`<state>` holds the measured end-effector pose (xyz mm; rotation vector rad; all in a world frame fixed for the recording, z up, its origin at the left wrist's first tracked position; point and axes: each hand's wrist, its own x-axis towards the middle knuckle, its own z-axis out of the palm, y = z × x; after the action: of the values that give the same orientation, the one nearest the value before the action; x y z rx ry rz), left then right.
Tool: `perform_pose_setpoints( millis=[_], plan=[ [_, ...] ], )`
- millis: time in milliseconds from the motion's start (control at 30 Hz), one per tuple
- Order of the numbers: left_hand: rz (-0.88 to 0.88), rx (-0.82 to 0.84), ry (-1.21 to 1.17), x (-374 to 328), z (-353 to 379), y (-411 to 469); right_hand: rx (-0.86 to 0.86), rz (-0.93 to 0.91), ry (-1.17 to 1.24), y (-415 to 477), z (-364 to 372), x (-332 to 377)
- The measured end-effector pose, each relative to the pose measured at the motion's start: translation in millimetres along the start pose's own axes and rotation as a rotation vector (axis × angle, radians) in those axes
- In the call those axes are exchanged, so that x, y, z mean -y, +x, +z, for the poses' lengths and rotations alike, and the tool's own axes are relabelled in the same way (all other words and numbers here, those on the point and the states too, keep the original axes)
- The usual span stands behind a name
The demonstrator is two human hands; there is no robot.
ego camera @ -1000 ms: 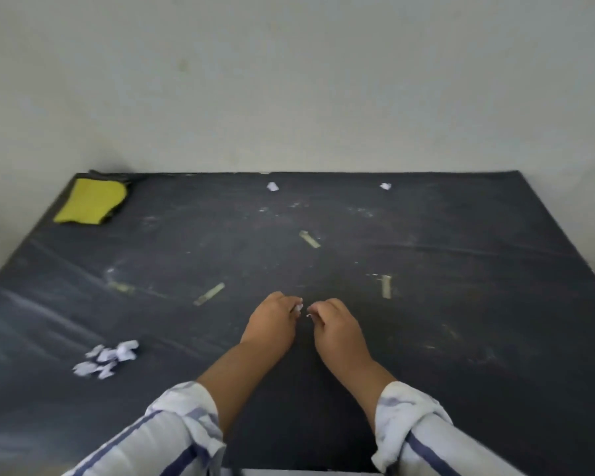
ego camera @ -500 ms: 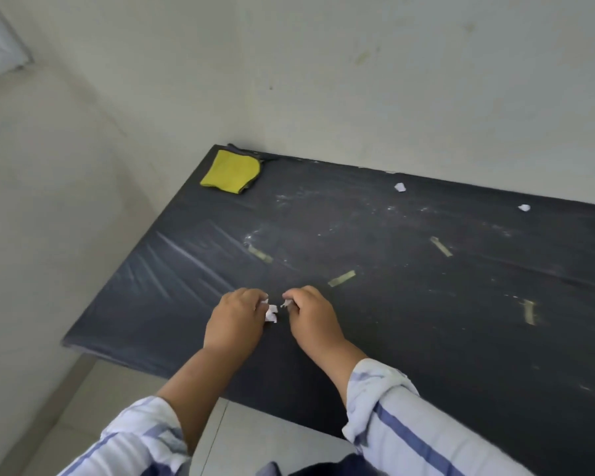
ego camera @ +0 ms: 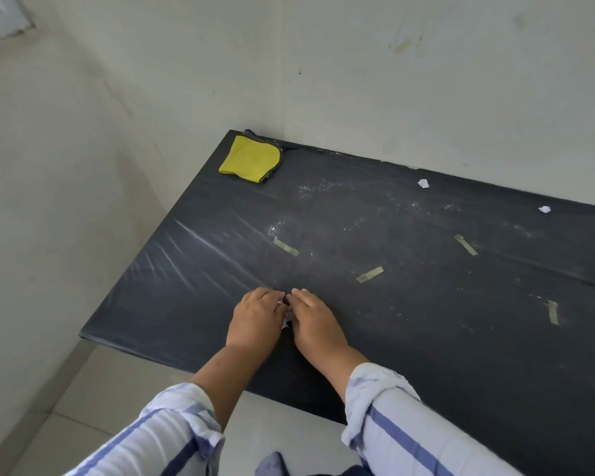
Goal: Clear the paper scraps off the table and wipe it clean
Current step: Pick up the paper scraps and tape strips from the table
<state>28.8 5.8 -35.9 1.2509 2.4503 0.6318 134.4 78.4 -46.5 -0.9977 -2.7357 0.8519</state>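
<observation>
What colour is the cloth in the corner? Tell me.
The cloth is yellow with a dark edge, seen in the head view.

Plain room: black table [ego camera: 426, 355] against scuffed bare walls [ego camera: 392, 80], tiled floor [ego camera: 110, 389].

Head cam, angled down (close) over table [ego camera: 426, 338].

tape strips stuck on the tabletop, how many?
4 tape strips: first by the white dust, second beyond the right hand, third farther back, fourth rightmost. Left hand or right may hide more.
</observation>
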Motion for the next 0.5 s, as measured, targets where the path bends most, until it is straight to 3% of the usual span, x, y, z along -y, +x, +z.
perform_pose_setpoints(
  millis=[200, 367, 500],
  plan=[
    [0.096, -0.073, 0.075, -19.6, 2.4, 0.4, -0.080, 0.041, 0.021, -13.2, -19.9, -13.0],
    [0.308, 0.109, 0.199, -65.8, 27.0, -0.3, -0.156, 0.145, -0.094, -36.0, -41.1, -51.6],
    [0.376, 0.265, 0.281, -100.1, 63.2, 6.5, -0.182, 0.256, -0.182, -53.9, -60.6, -97.5]
  ],
)
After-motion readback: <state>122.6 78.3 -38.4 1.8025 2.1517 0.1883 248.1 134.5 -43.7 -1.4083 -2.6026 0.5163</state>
